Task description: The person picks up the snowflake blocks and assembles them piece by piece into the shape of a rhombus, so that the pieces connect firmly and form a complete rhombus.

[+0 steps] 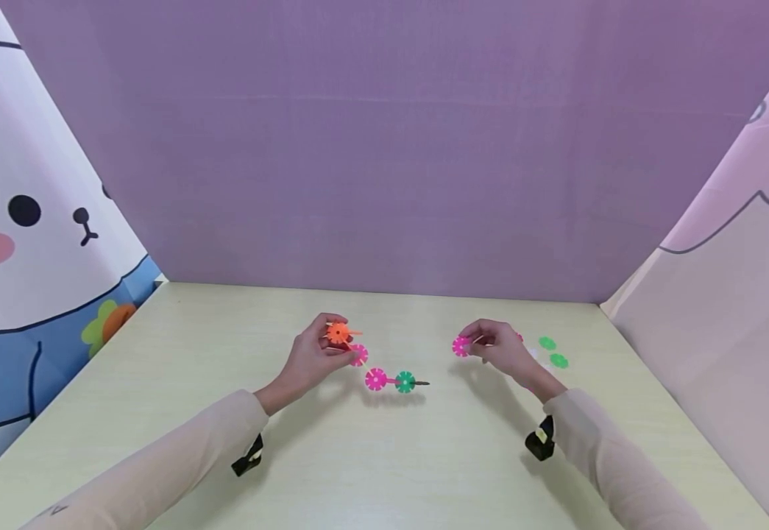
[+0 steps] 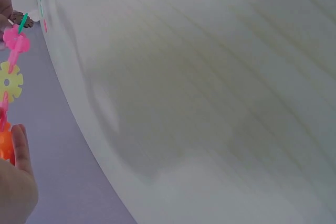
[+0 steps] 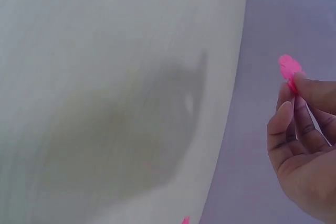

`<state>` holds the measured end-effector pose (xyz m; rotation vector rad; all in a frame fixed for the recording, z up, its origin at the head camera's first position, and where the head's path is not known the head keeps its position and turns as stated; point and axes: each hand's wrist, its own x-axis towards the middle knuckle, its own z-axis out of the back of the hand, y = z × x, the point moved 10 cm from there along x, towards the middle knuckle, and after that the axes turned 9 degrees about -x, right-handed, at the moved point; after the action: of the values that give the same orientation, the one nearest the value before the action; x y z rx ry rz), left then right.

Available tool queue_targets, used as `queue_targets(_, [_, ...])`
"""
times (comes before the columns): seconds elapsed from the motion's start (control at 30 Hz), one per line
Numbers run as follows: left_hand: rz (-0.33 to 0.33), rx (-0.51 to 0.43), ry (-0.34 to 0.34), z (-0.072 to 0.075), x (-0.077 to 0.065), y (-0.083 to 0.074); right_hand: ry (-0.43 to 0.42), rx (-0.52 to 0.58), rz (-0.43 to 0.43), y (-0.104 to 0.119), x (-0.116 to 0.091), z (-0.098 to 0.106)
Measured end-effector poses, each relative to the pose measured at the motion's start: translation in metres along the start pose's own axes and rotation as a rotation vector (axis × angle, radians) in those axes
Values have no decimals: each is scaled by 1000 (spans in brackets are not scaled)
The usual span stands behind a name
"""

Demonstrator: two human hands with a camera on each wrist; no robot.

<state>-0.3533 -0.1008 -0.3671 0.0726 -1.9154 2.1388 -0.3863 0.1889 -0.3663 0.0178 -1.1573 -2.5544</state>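
My left hand [image 1: 307, 359] grips one end of a chain of notched plastic discs at an orange disc [image 1: 338, 333]. From there the chain slants down to the right through a pink disc [image 1: 376, 379] and a green disc [image 1: 405, 382] to a brown disc [image 1: 422, 383] seen edge-on. In the left wrist view a yellow disc [image 2: 17, 80] shows between pink ones. Apart from the chain, to its right, my right hand [image 1: 502, 350] pinches a pink disc [image 1: 461, 346] between thumb and fingertips. The right wrist view shows this pink disc [image 3: 290, 67] above the fingers.
Beyond my right hand, loose green discs [image 1: 559, 361] lie on the pale table [image 1: 384, 464], with a partly hidden red piece [image 1: 519, 336] and a faint whitish one beside them. A purple cloth wall [image 1: 384, 162] rises at the back; printed cloths hang at both sides.
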Motion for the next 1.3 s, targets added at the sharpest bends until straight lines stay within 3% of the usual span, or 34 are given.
queue_targets(0.77, [-7,21,6,-5,1,2,100,43,127,80,24,-61])
queue_targets(1.07, [12,-7,17,-8,1,4,137,95,99,95,33,-83])
queue_targets(1.3, [-18,-30,34,-9,1,1,137,144,98,101,38,-90])
